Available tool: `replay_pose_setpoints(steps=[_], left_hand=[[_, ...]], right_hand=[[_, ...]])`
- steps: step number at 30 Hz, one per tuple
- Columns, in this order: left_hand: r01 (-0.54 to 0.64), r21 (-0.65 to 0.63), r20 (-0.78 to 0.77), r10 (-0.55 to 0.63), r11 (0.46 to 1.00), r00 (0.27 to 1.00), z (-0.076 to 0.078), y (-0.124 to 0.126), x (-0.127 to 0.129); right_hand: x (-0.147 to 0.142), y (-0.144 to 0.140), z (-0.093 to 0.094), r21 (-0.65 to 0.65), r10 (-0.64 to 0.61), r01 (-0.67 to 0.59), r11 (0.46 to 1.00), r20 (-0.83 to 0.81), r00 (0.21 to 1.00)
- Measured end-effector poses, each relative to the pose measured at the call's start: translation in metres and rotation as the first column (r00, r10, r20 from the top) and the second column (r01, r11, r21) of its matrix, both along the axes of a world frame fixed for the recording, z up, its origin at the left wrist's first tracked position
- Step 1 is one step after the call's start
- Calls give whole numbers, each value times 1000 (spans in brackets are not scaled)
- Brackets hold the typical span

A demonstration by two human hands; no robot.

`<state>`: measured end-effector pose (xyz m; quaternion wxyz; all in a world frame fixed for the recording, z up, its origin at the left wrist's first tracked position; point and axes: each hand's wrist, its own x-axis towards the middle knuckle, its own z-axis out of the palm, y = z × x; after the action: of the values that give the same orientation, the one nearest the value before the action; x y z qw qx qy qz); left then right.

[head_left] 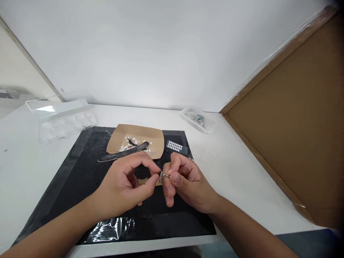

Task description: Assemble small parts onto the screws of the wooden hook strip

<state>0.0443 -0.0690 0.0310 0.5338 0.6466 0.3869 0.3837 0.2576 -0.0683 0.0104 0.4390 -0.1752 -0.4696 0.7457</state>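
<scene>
Over the middle of the black mat (72, 200), my two hands meet fingertip to fingertip. My right hand (188, 181) pinches a small, thin, silvery-clear piece (165, 175) between thumb and forefinger; its kind is too small to make out. At the left end of that piece, the thumb and forefinger of my left hand (131, 181) close together, and whatever lies between them is hidden. Partly covered by my hands, a tan strip (158, 182) with small clear pieces on it lies on the mat below.
Behind my hands, a tan cardboard tray (157, 138) holds white bits, with a black nail file (126, 153) across its near edge. A card of white dots (174, 146) lies right of it. Clear box (64, 123) back left, small plastic tub (199, 120) back right, cardboard panel (290, 118) right.
</scene>
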Motion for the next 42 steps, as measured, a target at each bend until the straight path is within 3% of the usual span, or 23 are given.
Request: replay_pose_setpoints(steps=[14, 23, 30, 36, 42], left_hand=[[-35, 109, 10, 34, 993, 999, 3, 0, 2], [-42, 251, -110, 72, 967, 991, 6, 3, -2], [-7, 308, -171, 62, 951, 983, 6, 4, -3], [23, 234, -179, 20, 972, 984, 7, 5, -3], [28, 72, -144, -18, 997, 989, 10, 5, -2]], right_hand=[[-1, 0, -2, -15, 11, -11, 1000, -3, 1000], [1, -1, 4, 146, -81, 64, 987, 109, 991], [2, -2, 3, 173, -107, 79, 982, 161, 981], [1, -3, 6, 102, -53, 36, 994, 163, 985], [1, -2, 8, 48, 10, -19, 999, 179, 984]])
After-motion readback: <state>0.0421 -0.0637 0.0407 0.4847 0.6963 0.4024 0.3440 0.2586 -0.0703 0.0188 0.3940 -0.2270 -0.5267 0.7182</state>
